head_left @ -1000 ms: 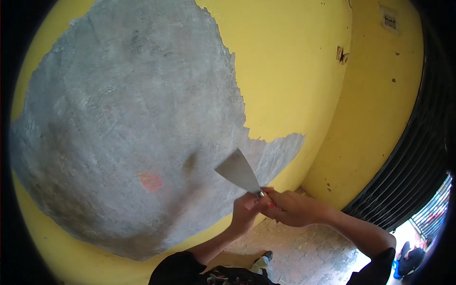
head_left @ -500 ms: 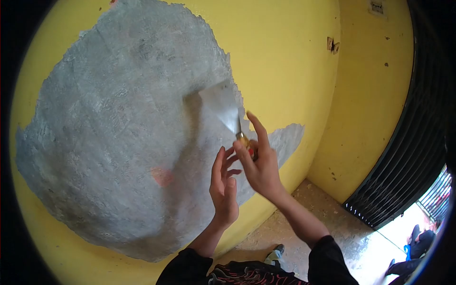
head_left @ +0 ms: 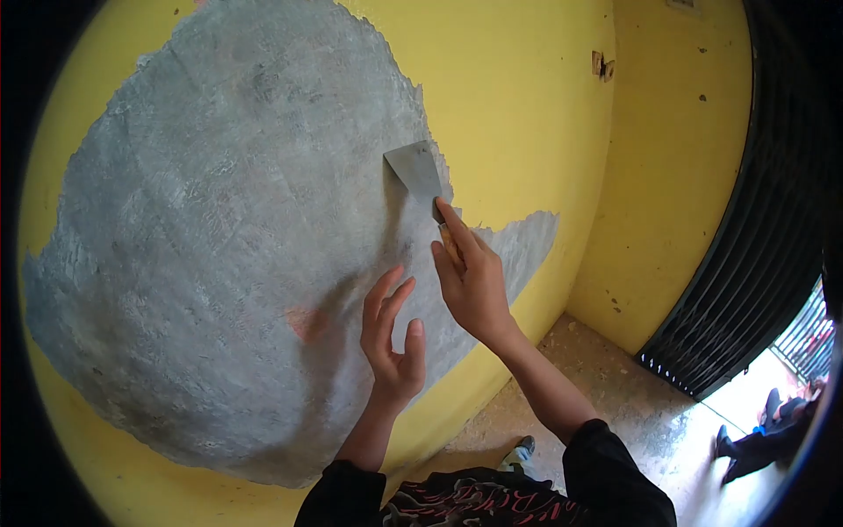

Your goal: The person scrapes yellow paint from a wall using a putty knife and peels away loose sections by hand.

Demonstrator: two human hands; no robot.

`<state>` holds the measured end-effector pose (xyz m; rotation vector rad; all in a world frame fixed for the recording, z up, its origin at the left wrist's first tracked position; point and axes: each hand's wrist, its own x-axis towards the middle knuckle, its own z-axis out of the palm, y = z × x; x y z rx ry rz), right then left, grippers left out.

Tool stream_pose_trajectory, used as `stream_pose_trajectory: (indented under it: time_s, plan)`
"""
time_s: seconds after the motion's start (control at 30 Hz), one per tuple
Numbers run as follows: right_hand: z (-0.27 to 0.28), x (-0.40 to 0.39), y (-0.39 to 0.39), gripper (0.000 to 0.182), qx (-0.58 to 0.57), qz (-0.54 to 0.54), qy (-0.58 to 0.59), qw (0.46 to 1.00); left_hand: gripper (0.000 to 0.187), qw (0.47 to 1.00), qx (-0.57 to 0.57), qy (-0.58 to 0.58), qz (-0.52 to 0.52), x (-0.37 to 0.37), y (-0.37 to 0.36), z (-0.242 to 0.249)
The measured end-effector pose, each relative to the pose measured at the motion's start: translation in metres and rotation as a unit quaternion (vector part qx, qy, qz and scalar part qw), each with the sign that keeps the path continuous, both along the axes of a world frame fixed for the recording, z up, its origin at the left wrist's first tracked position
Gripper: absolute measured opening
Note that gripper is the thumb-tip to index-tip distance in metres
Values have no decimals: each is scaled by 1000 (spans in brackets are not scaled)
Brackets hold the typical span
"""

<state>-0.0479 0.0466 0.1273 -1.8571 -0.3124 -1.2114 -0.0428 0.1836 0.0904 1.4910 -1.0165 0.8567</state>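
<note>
My right hand (head_left: pixel 474 281) is wrapped round the wooden handle of a putty knife (head_left: pixel 416 170), with the index finger stretched along toward the blade. The wide metal blade points up and left, its edge close over the grey bare patch (head_left: pixel 219 220) near the ragged border of the yellow paint (head_left: pixel 518 105). Lower and to the left, my left hand (head_left: pixel 392 338) hovers in front of the patch, fingers apart and slightly curled, holding nothing. A small reddish spot (head_left: pixel 305 323) shows on the grey surface left of that hand.
A dark folding metal gate (head_left: pixel 702 290) stands at the right, past the wall corner. Beyond it, a person in dark clothes (head_left: pixel 773 430) is partly visible in bright light. Damaged socket holes (head_left: pixel 602 67) mark the wall. Below lies a stained floor (head_left: pixel 562 378).
My left hand has dropped away from the handle, to the left. My right index finger now lies along the tool, and the blade has turned and come nearer the wall.
</note>
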Motion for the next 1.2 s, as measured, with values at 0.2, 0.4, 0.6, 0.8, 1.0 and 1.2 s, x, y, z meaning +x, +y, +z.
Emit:
stream_pose_trajectory:
  time_s: [0.2,0.4,0.6,0.8,1.0,1.2]
  plan:
    - [-5,3,1,50,-93,-123,28,988,37,996,23,-82,-6,15,-9,17]
    - [9,12,2,51,-67,-57,40,995,36,993,15,-112,16,25,-14,23]
    - [20,11,-7,48,-43,-60,47,996,36,987,1,-155,32,33,-9,39]
    - [22,3,-7,46,-29,-26,32,999,35,978,-9,-202,58,33,3,76]
    - [21,-9,5,46,-20,-18,111,994,31,946,-25,-299,120,50,-7,145]
    - [21,-4,14,44,-2,0,81,997,36,912,120,-267,286,45,-21,242]
